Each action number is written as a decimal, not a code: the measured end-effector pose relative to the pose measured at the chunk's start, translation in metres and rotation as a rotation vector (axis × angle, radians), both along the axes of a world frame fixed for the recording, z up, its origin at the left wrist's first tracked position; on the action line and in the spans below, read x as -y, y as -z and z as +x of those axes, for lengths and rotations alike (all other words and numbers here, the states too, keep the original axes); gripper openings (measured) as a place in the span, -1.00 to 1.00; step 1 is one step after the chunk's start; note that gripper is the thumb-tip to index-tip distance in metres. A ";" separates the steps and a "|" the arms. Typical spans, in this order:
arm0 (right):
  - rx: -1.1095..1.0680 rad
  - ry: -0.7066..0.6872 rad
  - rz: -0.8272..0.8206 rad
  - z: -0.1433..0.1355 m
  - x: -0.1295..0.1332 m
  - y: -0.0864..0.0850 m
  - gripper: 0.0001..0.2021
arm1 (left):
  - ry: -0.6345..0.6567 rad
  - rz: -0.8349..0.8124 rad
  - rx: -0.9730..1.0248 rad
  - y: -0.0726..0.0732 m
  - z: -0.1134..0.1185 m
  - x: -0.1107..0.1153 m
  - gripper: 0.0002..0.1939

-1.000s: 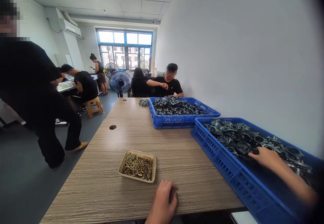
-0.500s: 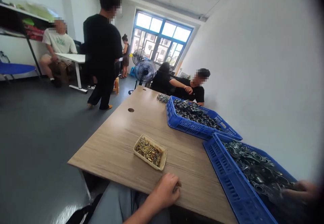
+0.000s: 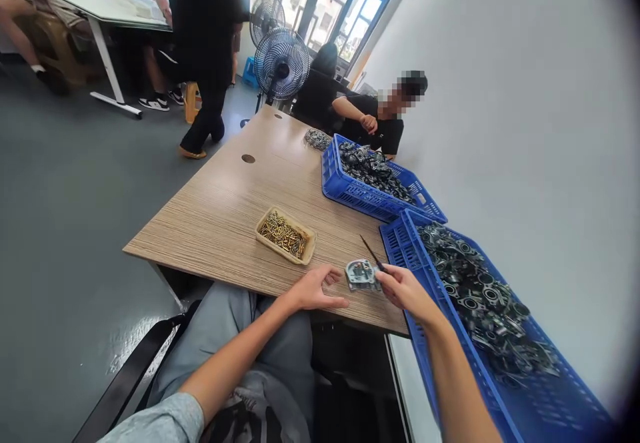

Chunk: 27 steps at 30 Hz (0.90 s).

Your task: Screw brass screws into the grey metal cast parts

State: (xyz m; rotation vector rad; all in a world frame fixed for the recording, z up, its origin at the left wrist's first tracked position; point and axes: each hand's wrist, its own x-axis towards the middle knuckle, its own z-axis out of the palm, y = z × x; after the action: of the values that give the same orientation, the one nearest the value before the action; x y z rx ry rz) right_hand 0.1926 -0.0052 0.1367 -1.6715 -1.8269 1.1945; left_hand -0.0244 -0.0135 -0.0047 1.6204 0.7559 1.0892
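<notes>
My right hand (image 3: 404, 289) has its fingers closed on a small grey metal part (image 3: 361, 275) near the table's front edge. A thin dark pointed tool (image 3: 373, 253) also sticks out from its fingers, toward the upper left. To the left of the part, my left hand (image 3: 320, 288) is spread, thumb apart from the fingers, holding nothing. Just beyond my left hand, a cream tray (image 3: 311, 251) full of small brass-coloured pieces rests on the wooden table (image 3: 200, 219).
Two blue crates (image 3: 350, 189) (image 3: 430, 316) of dark metal parts line the right side. A seated person (image 3: 390, 119) is past the far crate. Another person (image 3: 205, 36) stands left of the table, near a fan (image 3: 281, 63).
My right hand has come from the near crate to the table with the metal part and the tool. My left hand has opened. The view has tilted down.
</notes>
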 end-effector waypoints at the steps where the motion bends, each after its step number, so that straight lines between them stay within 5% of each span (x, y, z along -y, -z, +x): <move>1: -0.049 -0.017 -0.028 -0.007 0.000 0.009 -0.53 | 0.038 -0.022 0.016 -0.002 -0.002 0.000 -0.27; 8: -0.219 0.011 -0.144 -0.020 -0.012 0.058 -0.57 | -0.092 -0.060 0.074 -0.004 -0.003 0.000 -0.35; 13: -0.224 0.001 -0.105 -0.017 -0.016 0.076 -0.59 | -0.173 -0.016 0.071 0.004 0.001 -0.003 -0.43; 22: 0.203 -0.021 0.408 -0.029 -0.001 0.087 -0.72 | -0.261 0.085 0.050 0.006 0.003 -0.004 -0.20; 27: 0.215 -0.013 0.477 -0.031 0.008 0.103 -0.70 | -0.270 0.102 -0.031 0.010 0.006 -0.004 -0.27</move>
State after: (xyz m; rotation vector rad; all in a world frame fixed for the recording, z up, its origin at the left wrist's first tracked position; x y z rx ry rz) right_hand 0.1617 -0.0134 0.0342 -1.5495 -2.0472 0.5313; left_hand -0.0185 -0.0099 -0.0148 1.6560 0.9736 1.3145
